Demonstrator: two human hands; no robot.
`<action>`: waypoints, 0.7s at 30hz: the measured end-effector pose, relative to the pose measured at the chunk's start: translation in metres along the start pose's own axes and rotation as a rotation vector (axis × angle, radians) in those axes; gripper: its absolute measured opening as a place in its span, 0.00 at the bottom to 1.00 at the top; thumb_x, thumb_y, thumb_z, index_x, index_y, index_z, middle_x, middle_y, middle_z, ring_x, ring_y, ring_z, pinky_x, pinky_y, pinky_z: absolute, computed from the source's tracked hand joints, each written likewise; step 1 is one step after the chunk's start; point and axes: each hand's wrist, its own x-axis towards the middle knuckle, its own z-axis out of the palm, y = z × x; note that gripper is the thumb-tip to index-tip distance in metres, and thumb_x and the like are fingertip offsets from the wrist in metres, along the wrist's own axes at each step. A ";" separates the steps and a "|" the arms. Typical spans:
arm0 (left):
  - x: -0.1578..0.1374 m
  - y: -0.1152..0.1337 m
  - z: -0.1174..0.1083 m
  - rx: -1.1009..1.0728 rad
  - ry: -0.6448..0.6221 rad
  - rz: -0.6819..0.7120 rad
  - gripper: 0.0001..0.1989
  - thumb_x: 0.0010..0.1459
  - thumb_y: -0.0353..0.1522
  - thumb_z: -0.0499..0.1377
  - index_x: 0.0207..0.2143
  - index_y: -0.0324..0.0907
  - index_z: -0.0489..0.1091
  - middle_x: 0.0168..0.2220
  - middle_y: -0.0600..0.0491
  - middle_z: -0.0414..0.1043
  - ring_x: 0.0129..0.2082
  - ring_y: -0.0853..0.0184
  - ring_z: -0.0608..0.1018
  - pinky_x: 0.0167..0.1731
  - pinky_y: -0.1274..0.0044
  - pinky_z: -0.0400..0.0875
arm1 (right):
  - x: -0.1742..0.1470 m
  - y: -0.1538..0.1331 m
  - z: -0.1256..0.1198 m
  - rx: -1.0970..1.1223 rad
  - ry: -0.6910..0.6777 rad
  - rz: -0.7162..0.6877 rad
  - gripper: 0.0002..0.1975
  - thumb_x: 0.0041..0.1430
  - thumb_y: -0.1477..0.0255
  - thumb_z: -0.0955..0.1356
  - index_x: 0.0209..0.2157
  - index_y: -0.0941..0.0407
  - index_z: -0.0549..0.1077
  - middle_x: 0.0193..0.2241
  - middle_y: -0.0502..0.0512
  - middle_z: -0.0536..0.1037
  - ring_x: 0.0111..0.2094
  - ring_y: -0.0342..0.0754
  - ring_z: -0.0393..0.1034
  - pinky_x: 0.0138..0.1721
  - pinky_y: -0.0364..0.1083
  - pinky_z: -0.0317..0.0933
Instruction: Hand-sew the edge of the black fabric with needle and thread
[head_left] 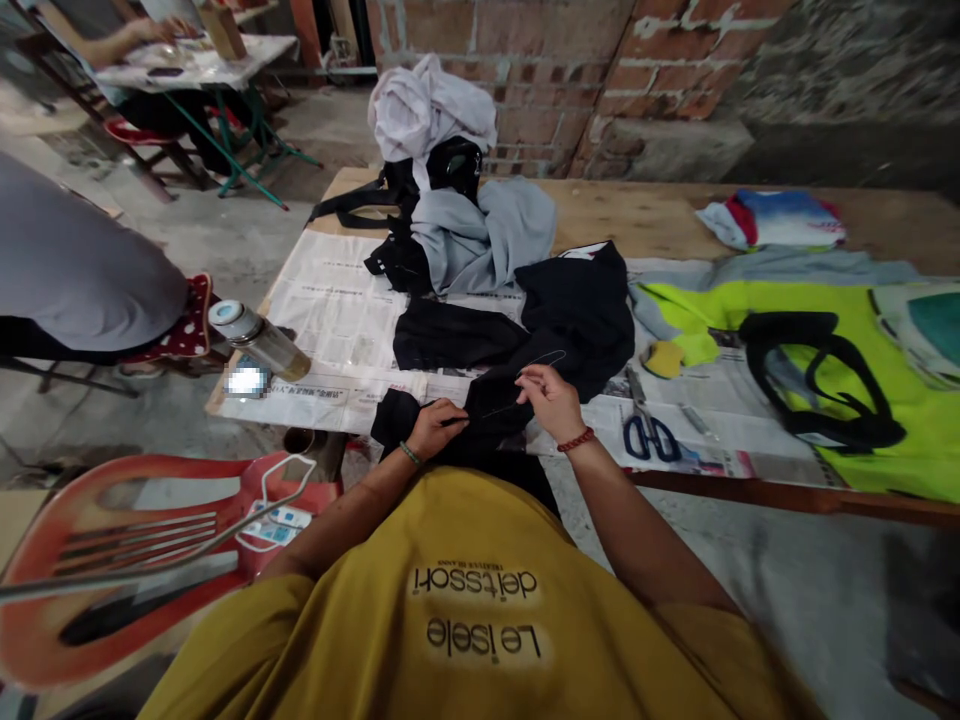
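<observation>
My left hand [437,428], a green bracelet at its wrist, pinches an edge of a black garment [577,310] spread over the newspaper near the table's front edge. My right hand [553,402], wearing a reddish bracelet, is closed at the fingertips on a thin pale thread [499,411]. The thread runs from the cloth by my left fingers to my right fingers, and a loop of it curls above them. Whether a needle is between those fingers is too small to tell. Dark-handled scissors [649,432] lie to the right of my right hand.
Newspaper [322,300] covers part of the wooden table [637,210]. Grey clothing [487,235] and a white bundle [431,105] lie behind; a neon-yellow garment [810,350] lies right. A bottle [262,342] stands left, near a red chair [142,540]. Other people sit at left.
</observation>
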 end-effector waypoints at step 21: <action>-0.001 0.013 0.002 0.085 -0.063 -0.158 0.05 0.53 0.30 0.59 0.31 0.42 0.75 0.29 0.52 0.72 0.31 0.70 0.74 0.35 0.78 0.69 | -0.014 -0.013 0.010 -0.285 -0.284 -0.150 0.13 0.61 0.71 0.60 0.42 0.53 0.74 0.35 0.55 0.75 0.36 0.45 0.70 0.40 0.44 0.63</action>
